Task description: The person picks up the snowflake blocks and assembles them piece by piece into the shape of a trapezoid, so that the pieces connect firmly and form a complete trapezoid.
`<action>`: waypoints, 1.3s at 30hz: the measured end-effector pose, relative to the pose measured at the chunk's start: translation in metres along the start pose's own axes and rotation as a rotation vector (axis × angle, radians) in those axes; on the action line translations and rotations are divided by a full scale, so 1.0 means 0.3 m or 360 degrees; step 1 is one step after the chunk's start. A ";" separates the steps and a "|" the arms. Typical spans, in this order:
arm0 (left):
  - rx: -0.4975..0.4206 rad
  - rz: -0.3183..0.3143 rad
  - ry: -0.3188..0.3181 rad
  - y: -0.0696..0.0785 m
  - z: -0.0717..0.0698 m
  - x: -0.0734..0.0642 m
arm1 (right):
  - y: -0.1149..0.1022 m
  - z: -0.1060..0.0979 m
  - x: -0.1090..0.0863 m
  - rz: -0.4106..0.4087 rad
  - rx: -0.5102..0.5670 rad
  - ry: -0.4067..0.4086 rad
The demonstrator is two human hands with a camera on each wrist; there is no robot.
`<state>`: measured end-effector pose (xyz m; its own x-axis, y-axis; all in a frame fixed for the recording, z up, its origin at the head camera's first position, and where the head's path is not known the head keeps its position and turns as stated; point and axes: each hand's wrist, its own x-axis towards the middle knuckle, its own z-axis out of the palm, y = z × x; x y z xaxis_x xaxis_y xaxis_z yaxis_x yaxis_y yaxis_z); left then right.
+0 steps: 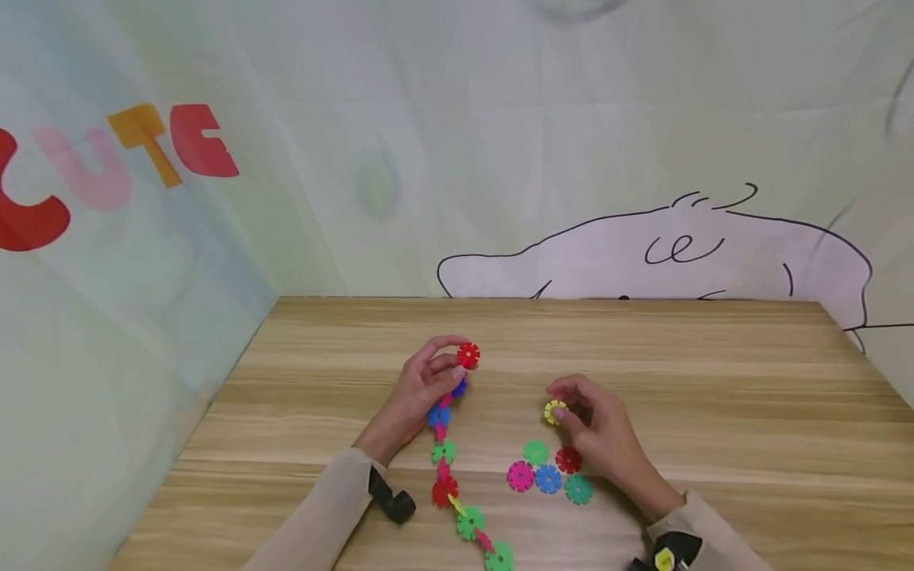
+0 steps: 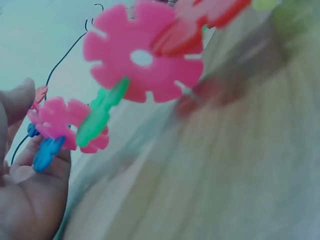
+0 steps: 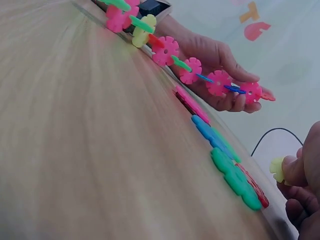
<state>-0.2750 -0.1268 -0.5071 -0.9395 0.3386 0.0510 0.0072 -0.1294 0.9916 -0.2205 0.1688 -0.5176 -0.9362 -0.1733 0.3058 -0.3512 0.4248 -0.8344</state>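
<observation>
A chain of interlocked notched plastic discs (image 1: 443, 452) hangs from my left hand (image 1: 421, 388), which pinches it near its upper end. At that end a red disc (image 1: 468, 354) sticks out past the fingertips. Pink discs (image 2: 142, 57) alternate with green, blue, red and yellow ones along the chain, as the left wrist view shows close up. To the right, my right hand (image 1: 600, 428) pinches a single yellow disc (image 1: 554, 412) between thumb and fingers, apart from the chain. The right wrist view also has this yellow disc (image 3: 277, 170) under the thumb.
Several loose discs lie below the right hand: light green (image 1: 535, 453), red (image 1: 568, 460), pink (image 1: 520, 476), blue (image 1: 548, 479) and teal (image 1: 578, 489). The wooden table (image 1: 343, 349) meets a printed cloth backdrop (image 1: 357, 198) at its far edge.
</observation>
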 end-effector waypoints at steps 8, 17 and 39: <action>-0.0107 0.0083 -0.0029 -0.002 0.009 -0.003 | 0.000 0.005 0.004 -0.0026 0.0039 0.0067; 0.0171 0.0002 0.0030 0.005 0.012 -0.013 | 0.000 0.000 0.008 0.0034 0.0091 0.0175; 0.0468 -0.0047 -0.0109 -0.009 0.017 -0.022 | -0.015 0.027 0.050 0.0024 0.0399 0.0025</action>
<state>-0.2669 -0.1239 -0.5096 -0.9157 0.4014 0.0193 0.0881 0.1536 0.9842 -0.2328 0.1572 -0.5129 -0.9421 -0.1539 0.2980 -0.3244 0.1929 -0.9260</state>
